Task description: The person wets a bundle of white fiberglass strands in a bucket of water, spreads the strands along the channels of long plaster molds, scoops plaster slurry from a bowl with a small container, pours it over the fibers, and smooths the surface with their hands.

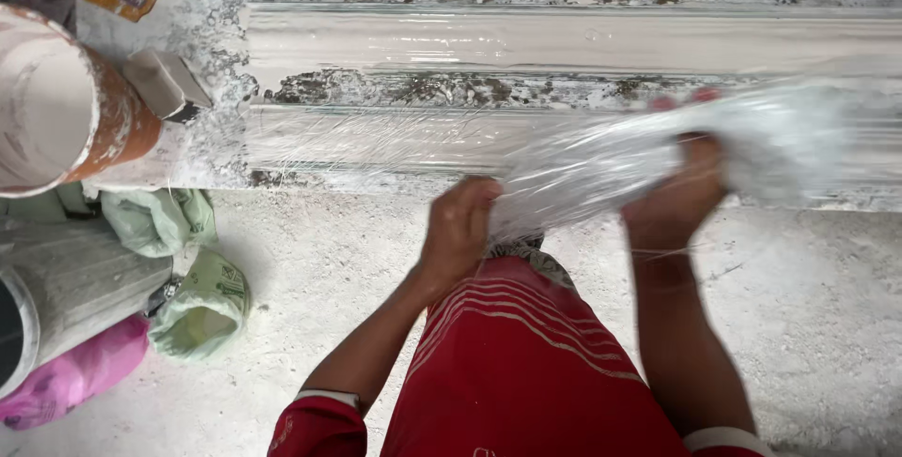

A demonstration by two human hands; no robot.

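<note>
A bundle of white glass-fibre strands (601,161) stretches between both hands, above a long pale moulded strip (564,39) that lies across the dusty floor. My left hand (458,227) pinches the near end of the strands. My right hand (681,185) grips the bundle further right, where it fans out into a blurred, wispy sheet (789,138). Thin fibres also lie spread over the strip on the left (357,138). My red garment with pale stripes (517,354) fills the bottom centre.
At the left stand an orange-and-white bucket (56,105), a small grey block (169,81) and a grey ribbed cylinder (75,283). Green plastic bags (193,297) and a pink bag (75,377) lie beside them on the grey concrete floor (310,260).
</note>
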